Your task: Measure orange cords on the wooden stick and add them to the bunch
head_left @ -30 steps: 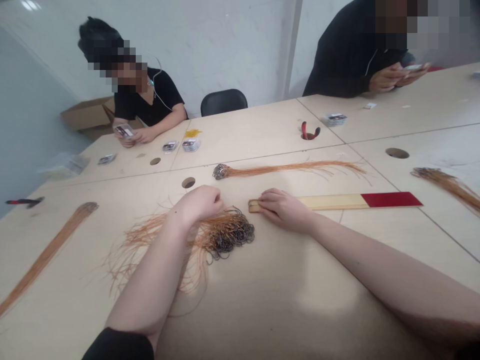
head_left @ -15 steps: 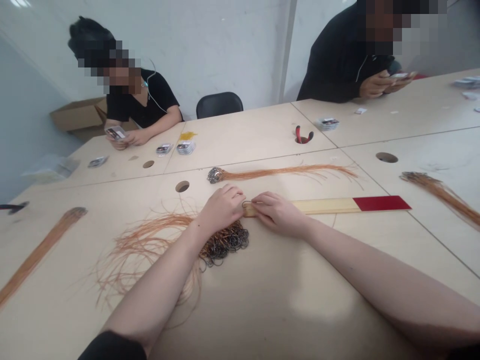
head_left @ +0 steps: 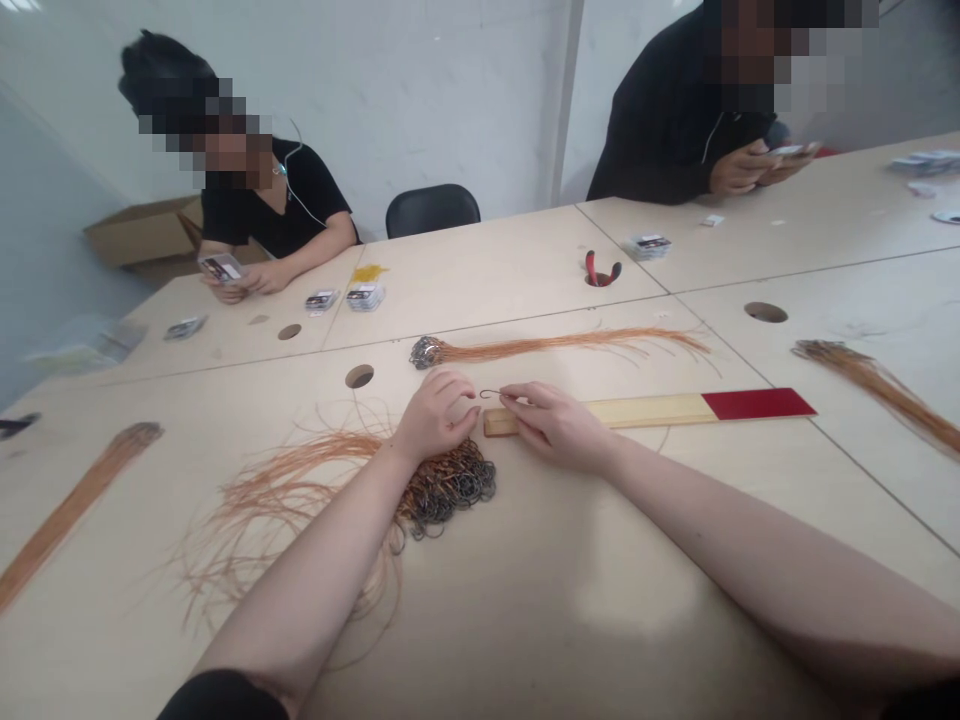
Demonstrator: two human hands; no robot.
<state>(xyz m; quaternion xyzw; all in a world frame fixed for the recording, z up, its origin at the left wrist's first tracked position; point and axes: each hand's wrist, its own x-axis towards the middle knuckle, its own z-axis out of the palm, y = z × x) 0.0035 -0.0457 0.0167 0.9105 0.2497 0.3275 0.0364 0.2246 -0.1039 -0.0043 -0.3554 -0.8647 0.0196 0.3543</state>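
Observation:
My right hand [head_left: 553, 426] pinches a small dark wire hook [head_left: 489, 393] between its fingertips, just above the end of a wooden strip [head_left: 592, 417] with a red end section [head_left: 757, 403]. My left hand [head_left: 439, 412] is curled closed close to that hook, and nothing shows in its fingers. Directly below it lies a tangled heap of dark metal hooks [head_left: 450, 490], with loose orange cords [head_left: 277, 510] spreading left under my left forearm.
Orange cord bundles [head_left: 562, 345] lie on the table at the far side, left and right. Red-handled pliers [head_left: 600, 270] sit in a table hole. Across the table, two co-workers' hands [head_left: 742, 168] hold small packets. Further packets [head_left: 365, 297] lie nearby.
The small hook has risen off the wooden strip's end, pinched by my right hand. My left hand has moved right from above the heap, closer to my right hand. The view has shifted slightly.

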